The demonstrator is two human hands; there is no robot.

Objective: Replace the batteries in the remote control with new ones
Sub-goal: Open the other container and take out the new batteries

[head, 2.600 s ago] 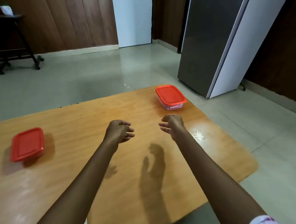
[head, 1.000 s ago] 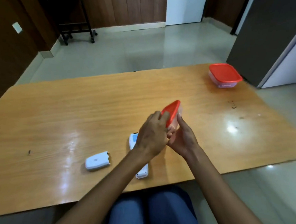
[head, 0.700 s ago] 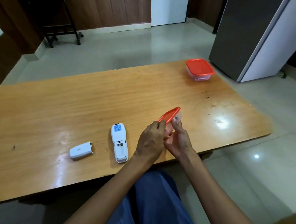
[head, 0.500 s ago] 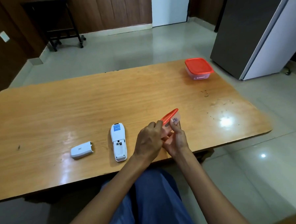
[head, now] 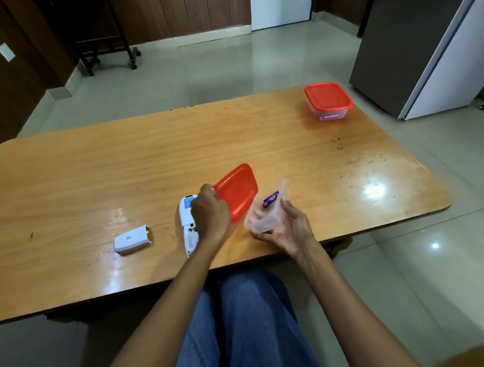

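My left hand (head: 210, 217) grips a red lid (head: 237, 193) by its near edge, lifted clear of its box. In my right hand (head: 288, 228) sits the clear plastic box (head: 265, 220), tilted, with a purple battery (head: 271, 202) inside. Partly hidden behind my left hand, the white remote control (head: 187, 227) lies face down on the wooden table (head: 122, 175) with its battery bay open. Its white battery cover (head: 132, 240) lies apart to the left.
A second clear box with a red lid (head: 328, 100) stands at the table's far right. A grey fridge (head: 424, 42) stands beyond the right end. My knees in blue jeans (head: 242, 323) are below the table's near edge.
The red lid has come off the clear box: my left hand has pulled it up and to the left, and the purple battery inside now shows.
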